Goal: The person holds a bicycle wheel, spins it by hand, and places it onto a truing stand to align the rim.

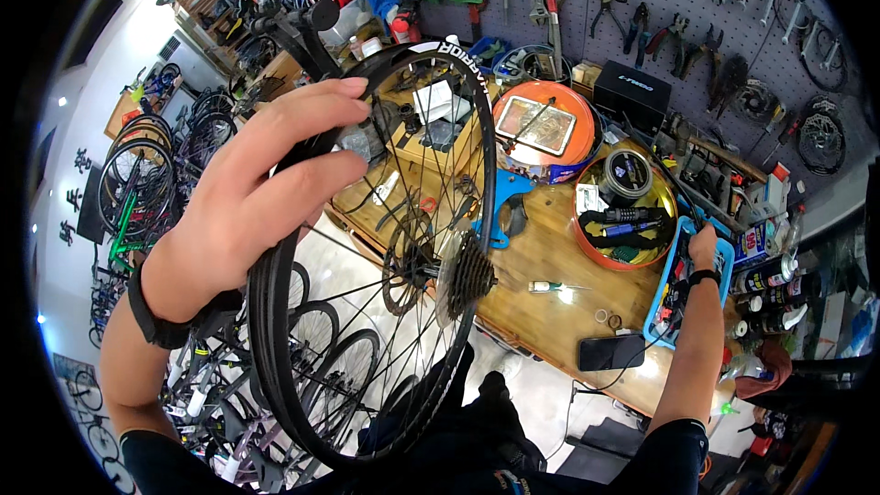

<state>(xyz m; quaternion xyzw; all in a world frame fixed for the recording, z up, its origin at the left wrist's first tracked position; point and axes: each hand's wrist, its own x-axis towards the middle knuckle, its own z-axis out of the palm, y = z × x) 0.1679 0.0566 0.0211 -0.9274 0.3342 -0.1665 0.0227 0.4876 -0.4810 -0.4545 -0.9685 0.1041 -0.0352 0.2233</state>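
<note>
Item: bicycle wheel (385, 257) with cassette (467, 275), held upright over the workbench (550, 257) edge. Left hand (266, 192) wrapped closed around its black rim; right hand (704, 247) reached into the blue tray (662, 307), grip hidden, could not tell. Risk: single-handed hold looked unsteady; the wheel could swing or slip and strike the bench clutter

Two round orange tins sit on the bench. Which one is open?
The nearer orange tin, beside the right hand, is open, showing tools inside. The farther one is covered.
</note>
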